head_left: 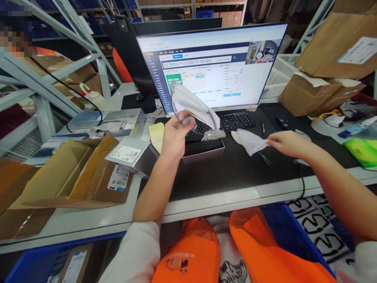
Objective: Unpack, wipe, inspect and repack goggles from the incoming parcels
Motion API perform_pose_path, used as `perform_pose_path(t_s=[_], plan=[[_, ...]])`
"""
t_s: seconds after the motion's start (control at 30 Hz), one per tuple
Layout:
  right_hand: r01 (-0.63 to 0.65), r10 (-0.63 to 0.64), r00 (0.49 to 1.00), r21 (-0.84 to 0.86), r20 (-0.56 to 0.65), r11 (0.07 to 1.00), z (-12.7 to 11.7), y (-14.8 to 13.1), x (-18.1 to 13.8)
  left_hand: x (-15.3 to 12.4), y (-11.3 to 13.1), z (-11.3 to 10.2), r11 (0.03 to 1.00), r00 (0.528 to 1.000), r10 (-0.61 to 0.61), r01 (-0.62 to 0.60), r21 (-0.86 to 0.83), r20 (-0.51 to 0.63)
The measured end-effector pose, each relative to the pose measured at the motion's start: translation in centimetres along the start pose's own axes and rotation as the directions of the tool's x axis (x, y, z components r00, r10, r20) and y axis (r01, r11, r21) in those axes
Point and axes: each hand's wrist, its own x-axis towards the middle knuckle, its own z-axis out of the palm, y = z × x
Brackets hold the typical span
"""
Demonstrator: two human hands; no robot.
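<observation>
My left hand (178, 133) is closed on a thin, dark curved frame with white wrapping (194, 104), held up in front of the monitor. Its exact kind is unclear. Grey crumpled wrapping (213, 135) hangs at its lower end. Just below sits an open dark box (204, 152) on the black mat. My right hand (287, 142) pinches the corner of a thin white wrapping sheet (249, 141), which hangs over the mat.
A monitor (212, 70) and black keyboard (237, 122) stand behind my hands. Left are an opened carton (79, 173) and a silver-grey box (131, 155). Pens (265, 158), a mouse (282, 123) and brown packages (321, 94) lie right. A person's orange clothing shows far left.
</observation>
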Motion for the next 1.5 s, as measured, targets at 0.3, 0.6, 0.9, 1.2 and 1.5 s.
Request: perform_pose_path(t_s=[0.3,0.6,0.9,1.2,1.5], plan=[[0.018,-0.081,0.983,0.353,0.166,0.935,-2.7,-12.3,0.8,-4.3,-1.4,4.3,0.992,0.986,-0.060,0.076,-0.103,0.153],[0.083,-0.117,0.993,0.603,0.017,0.793,-2.8,-13.7,1.0,-4.1,-0.9,3.7,0.995,0.982,-0.072,0.084,-0.059,0.176],[0.231,-0.201,0.973,0.569,-0.116,0.789,-1.7,-14.8,1.0,-3.5,-0.6,4.1,0.761,0.838,-0.501,0.546,-0.351,0.216],[0.194,-0.143,0.981,0.662,-0.130,0.724,-1.0,-14.8,1.7,-3.9,-0.7,4.8,0.912,0.960,-0.256,0.279,-0.300,0.116],[-0.004,-0.112,0.990,0.805,0.087,0.594,-1.3,-14.6,2.2,-4.1,-0.9,4.2,0.896,0.916,-0.323,0.377,-0.235,0.238]])
